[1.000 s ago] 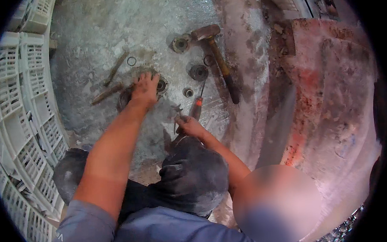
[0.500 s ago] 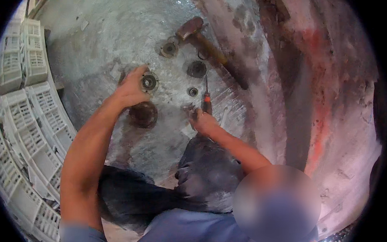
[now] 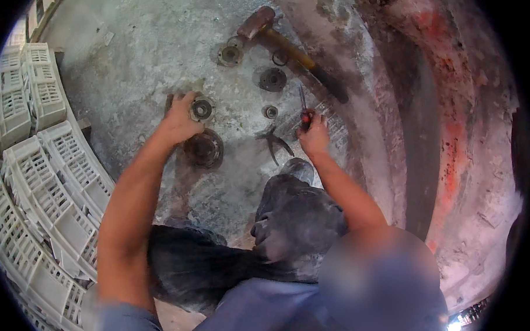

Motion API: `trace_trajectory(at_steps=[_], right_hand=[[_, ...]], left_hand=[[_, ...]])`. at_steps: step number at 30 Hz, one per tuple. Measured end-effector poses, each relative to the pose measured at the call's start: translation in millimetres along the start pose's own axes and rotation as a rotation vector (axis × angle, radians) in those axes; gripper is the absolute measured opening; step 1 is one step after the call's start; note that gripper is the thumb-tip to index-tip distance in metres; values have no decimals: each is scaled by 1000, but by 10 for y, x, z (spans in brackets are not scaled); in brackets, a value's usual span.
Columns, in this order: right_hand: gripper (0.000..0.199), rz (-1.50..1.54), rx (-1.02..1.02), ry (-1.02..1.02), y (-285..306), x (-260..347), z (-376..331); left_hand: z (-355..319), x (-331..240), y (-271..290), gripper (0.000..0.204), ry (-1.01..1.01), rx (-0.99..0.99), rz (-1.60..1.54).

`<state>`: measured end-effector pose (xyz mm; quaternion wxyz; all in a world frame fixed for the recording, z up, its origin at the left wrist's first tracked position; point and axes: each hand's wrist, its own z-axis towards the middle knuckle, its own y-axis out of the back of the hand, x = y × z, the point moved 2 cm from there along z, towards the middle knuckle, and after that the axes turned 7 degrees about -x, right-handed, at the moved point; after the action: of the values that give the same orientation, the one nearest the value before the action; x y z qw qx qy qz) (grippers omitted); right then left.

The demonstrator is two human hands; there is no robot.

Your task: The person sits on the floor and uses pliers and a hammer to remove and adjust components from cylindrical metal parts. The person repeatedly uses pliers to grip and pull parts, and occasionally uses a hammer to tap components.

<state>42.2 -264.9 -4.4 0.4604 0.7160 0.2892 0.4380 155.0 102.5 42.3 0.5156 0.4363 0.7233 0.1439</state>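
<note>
The right hand (image 3: 315,134) is clamped around the screwdriver (image 3: 305,116), upper right of frame centre; the left hand (image 3: 179,123) adjoins the round metal flange (image 3: 208,108), upper left of centre, grip indeterminable.

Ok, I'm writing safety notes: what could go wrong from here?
The screwdriver in the right hand might slip and jab something, since its shaft is bare. The small round part sits unheld near that hand and could be knocked away. The pliers lie close to the right leg, so they might be kicked or knelt on.
</note>
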Motion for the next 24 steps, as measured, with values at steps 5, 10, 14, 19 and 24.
trace_trajectory(at_steps=[5,10,14,19,24], right_hand=[[49,204,141,-106,-11,-305,74],[46,699,653,-326,402,437,-202],[45,651,778,-11,232,751,-180],[41,348,767,249,169,1104,-33],[37,277,740,303,78,1146,-25]], left_hand=[[214,279,-486,90,97,27,83],[226,383,-762,90,99,19,89],[144,93,-690,91,224,11,54],[96,-88,-578,89,290,13,91],[109,-126,-588,85,307,20,121]])
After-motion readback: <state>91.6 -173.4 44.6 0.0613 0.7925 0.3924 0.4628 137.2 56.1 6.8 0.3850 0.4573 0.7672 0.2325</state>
